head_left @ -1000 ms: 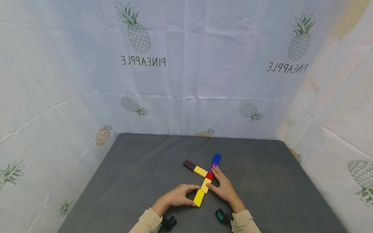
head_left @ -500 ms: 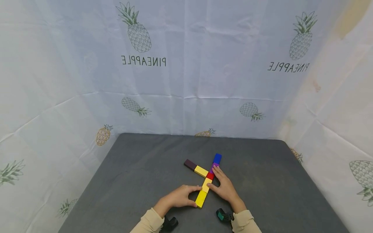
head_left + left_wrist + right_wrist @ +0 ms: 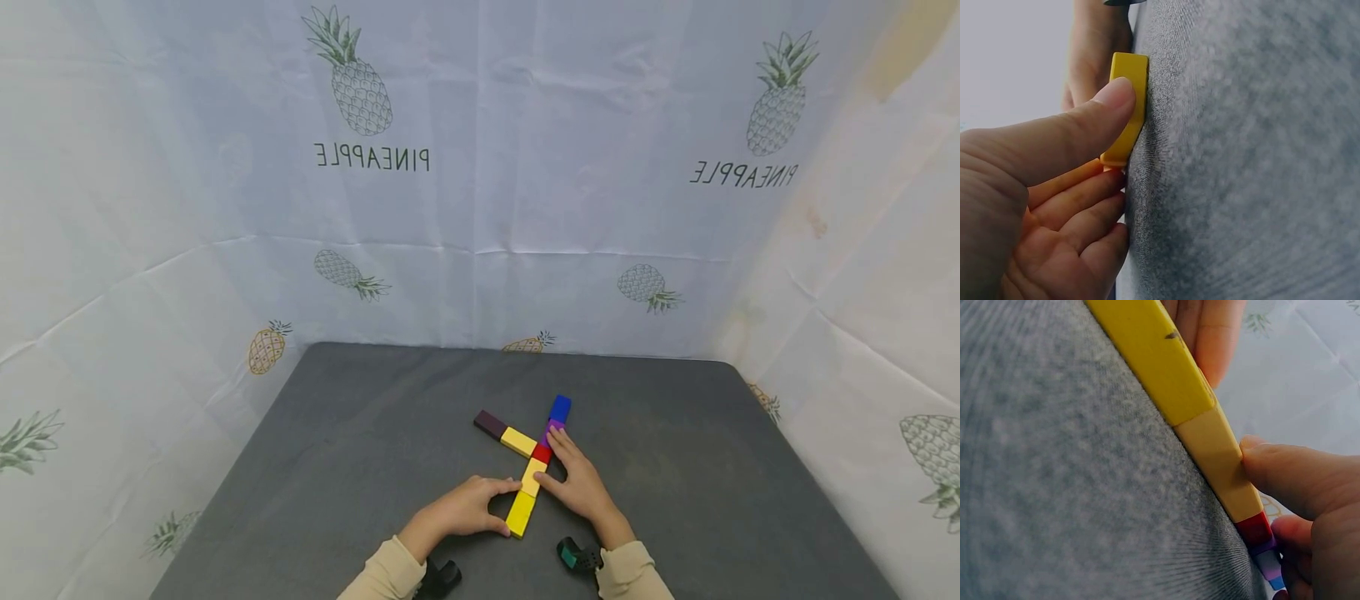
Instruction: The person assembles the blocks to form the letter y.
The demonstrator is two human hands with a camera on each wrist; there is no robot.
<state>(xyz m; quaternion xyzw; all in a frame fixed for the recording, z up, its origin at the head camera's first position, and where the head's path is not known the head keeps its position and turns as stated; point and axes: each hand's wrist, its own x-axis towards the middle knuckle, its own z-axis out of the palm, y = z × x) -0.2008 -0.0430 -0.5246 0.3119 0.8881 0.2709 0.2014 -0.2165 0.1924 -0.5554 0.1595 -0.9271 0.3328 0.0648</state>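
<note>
My left hand [image 3: 468, 506] holds the bright yellow block [image 3: 521, 515] lengthwise, thumb at its near end and index finger by its far end. That block meets a pale yellow block [image 3: 533, 478], with a red block [image 3: 540, 452], a purple block [image 3: 548, 438] and a blue block [image 3: 560, 408] running on behind. My right hand [image 3: 585, 492] lies along the row's right side. Its thumb touches the pale yellow block and its fingertips rest on the purple one. In the right wrist view, the yellow block [image 3: 1160, 362] abuts the pale one [image 3: 1216, 459].
A second pale yellow block [image 3: 518, 442] and a dark brown block [image 3: 490, 424] branch off to the left near the red block. All lie flat on a dark grey table [image 3: 360, 433]. Pineapple-printed cloth [image 3: 525, 200] hangs behind and at both sides.
The bright yellow block has turned and shifted slightly right with my left hand, and now lines up with the pale yellow block. My right hand keeps its place on the row.
</note>
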